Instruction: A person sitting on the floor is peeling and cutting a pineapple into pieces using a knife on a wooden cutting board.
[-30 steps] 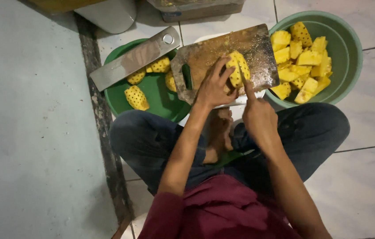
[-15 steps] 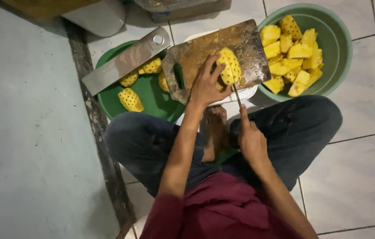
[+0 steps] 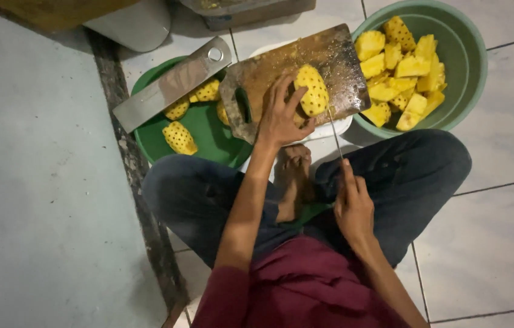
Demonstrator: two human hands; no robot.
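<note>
Yellow peeled pineapple (image 3: pixel 312 91) on wooden cutting board (image 3: pixel 281 64), left hand (image 3: pixel 281 115) gripping it; right hand (image 3: pixel 353 206) clenched round thin knife (image 3: pixel 333 130) (blade tip beside fruit).

basins (image 3: pixel 472 67): 2 | cutting board (image 3: pixel 269 67): 1 | cleaver (image 3: pixel 172 85): 1 | knife (image 3: pixel 334 130): 1

A peeled yellow pineapple (image 3: pixel 311 91), dotted with brown eyes, lies on the wet wooden board (image 3: pixel 281 64) under the left grip (image 3: pixel 281 115). A thin knife (image 3: pixel 334 130) points at it from the right grip (image 3: pixel 353 206).

Left hand (image 3: pixel 281 115) on peeled pineapple (image 3: pixel 311 90) atop wooden cutting board (image 3: pixel 342 61), right hand (image 3: pixel 353 206) with thin knife (image 3: pixel 333 130).
</note>
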